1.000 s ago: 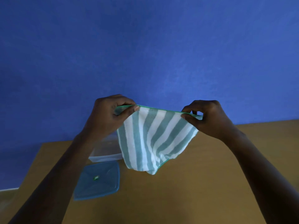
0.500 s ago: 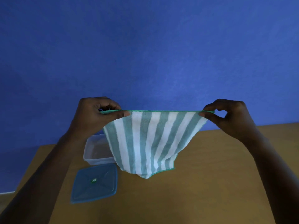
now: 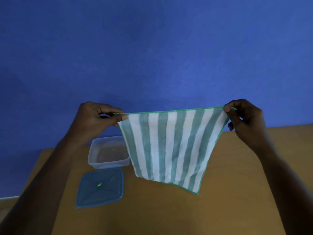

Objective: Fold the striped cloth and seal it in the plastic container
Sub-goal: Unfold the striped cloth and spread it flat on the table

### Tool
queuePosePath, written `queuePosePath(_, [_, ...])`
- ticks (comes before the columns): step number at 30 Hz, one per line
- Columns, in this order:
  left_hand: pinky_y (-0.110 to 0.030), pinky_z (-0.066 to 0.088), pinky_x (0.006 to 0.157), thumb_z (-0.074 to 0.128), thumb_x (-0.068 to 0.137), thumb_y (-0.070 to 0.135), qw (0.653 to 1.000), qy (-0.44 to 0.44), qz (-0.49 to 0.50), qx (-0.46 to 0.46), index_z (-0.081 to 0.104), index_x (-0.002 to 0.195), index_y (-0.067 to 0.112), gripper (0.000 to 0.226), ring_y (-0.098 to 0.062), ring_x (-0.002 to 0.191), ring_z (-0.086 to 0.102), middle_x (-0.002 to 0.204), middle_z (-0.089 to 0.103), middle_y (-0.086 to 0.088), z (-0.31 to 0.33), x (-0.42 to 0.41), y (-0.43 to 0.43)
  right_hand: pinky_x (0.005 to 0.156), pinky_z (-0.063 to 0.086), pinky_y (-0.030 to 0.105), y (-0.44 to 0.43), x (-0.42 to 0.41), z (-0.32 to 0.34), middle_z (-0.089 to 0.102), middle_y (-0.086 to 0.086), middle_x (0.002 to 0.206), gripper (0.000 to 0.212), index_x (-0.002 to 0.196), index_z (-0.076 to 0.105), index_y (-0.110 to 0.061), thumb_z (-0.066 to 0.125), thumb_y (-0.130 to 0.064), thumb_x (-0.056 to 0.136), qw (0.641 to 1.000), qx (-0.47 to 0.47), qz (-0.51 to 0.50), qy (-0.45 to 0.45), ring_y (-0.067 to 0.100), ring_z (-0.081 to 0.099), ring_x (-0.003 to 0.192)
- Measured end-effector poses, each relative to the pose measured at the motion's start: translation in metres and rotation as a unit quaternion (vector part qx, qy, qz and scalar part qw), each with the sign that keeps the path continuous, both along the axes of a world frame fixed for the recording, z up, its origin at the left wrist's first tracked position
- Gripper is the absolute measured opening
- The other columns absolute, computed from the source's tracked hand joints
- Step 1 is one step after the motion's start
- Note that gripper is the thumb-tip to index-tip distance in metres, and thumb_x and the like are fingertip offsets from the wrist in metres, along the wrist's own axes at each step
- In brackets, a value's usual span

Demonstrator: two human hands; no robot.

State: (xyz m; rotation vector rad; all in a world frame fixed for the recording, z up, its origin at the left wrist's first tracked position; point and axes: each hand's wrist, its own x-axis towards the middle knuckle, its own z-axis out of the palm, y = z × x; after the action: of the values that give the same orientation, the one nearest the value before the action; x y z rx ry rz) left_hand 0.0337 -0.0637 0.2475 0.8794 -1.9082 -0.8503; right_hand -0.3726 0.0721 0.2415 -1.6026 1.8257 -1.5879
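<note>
Your left hand (image 3: 94, 121), at the centre left of the frame, pinches the upper left corner of the striped cloth (image 3: 171, 146) between the thumb and the forefinger. Your right hand (image 3: 243, 119), at the centre right, pinches the upper right corner in the same way, with the other fingers curled below. The two hands are well apart, so the top edge of the cloth is stretched into an almost straight line between them, a little higher at the right.

The cloth hangs in the air in front of the blue wall (image 3: 152, 48) and above the table (image 3: 186, 209). It has green and white stripes that run downward and a thin green hem all around. The side edges lean inward, and the bottom edge slopes down to a free corner at the lower right. I cannot tell if this corner touches the table.

The plastic container (image 3: 105, 155) stands open on the table, at the left of the cloth; its right side is hidden behind the left edge of the cloth. The blue lid (image 3: 100, 187) lies flat just below the container in the frame, close to the left edge of the table. The table surface is bare at the right of the cloth and along the bottom of the frame.
</note>
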Motion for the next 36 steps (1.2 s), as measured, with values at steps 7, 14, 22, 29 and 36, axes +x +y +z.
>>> queuePosePath(7, [-0.017, 0.059, 0.067, 0.078, 0.084, 0.028, 0.997, 0.008, 0.069, -0.030, 0.077, 0.091, 0.033, 0.009, -0.009, 0.069, 0.075, 0.081, 0.078, 0.014, -0.001, -0.012, -0.018, 0.075, 0.062, 0.047, -0.028, -0.003, -0.001, 0.067, -0.006, 0.075, 0.016, 0.087, 0.065, -0.023, 0.058, -0.012, 0.097, 0.997, -0.042, -0.022, -0.067, 0.013, 0.066, 0.068])
queuePosePath(14, [-0.041, 0.064, 0.059, 0.074, 0.086, 0.047, 0.986, 0.035, 0.143, -0.072, 0.076, 0.089, 0.018, 0.029, -0.014, 0.063, 0.072, 0.075, 0.073, 0.002, 0.012, -0.039, -0.043, 0.075, 0.063, 0.039, -0.060, -0.010, 0.023, 0.066, -0.002, 0.074, 0.009, 0.086, 0.066, -0.020, 0.064, -0.015, 0.092, 0.987, -0.100, -0.059, -0.111, 0.012, 0.066, 0.073])
queuePosePath(22, [-0.043, 0.058, 0.075, 0.064, 0.094, 0.043, 0.980, 0.082, 0.152, -0.101, 0.071, 0.099, 0.019, 0.025, -0.019, 0.077, 0.071, 0.084, 0.074, -0.009, 0.026, -0.057, -0.052, 0.075, 0.062, 0.036, -0.075, -0.013, 0.045, 0.068, 0.005, 0.078, 0.004, 0.087, 0.071, -0.015, 0.069, -0.019, 0.089, 0.975, -0.147, -0.062, -0.158, 0.016, 0.067, 0.075])
queuePosePath(29, [-0.065, 0.053, 0.074, 0.060, 0.097, 0.048, 0.977, 0.118, 0.154, -0.091, 0.065, 0.094, 0.036, 0.013, -0.024, 0.073, 0.058, 0.083, 0.065, -0.021, 0.009, -0.054, -0.038, 0.075, 0.062, 0.035, -0.068, -0.007, 0.031, 0.072, -0.003, 0.076, 0.005, 0.085, 0.073, -0.021, 0.071, -0.021, 0.089, 0.972, -0.142, -0.054, -0.181, 0.015, 0.069, 0.077])
queuePosePath(36, [-0.058, 0.058, 0.066, 0.052, 0.099, 0.050, 0.982, 0.086, 0.166, -0.035, 0.060, 0.099, 0.035, 0.017, -0.041, 0.073, 0.063, 0.080, 0.064, -0.018, -0.056, -0.047, 0.001, 0.068, 0.058, 0.029, -0.046, 0.001, -0.023, 0.073, -0.011, 0.073, 0.008, 0.081, 0.075, -0.030, 0.071, -0.025, 0.086, 0.976, -0.078, -0.080, -0.189, 0.008, 0.065, 0.069])
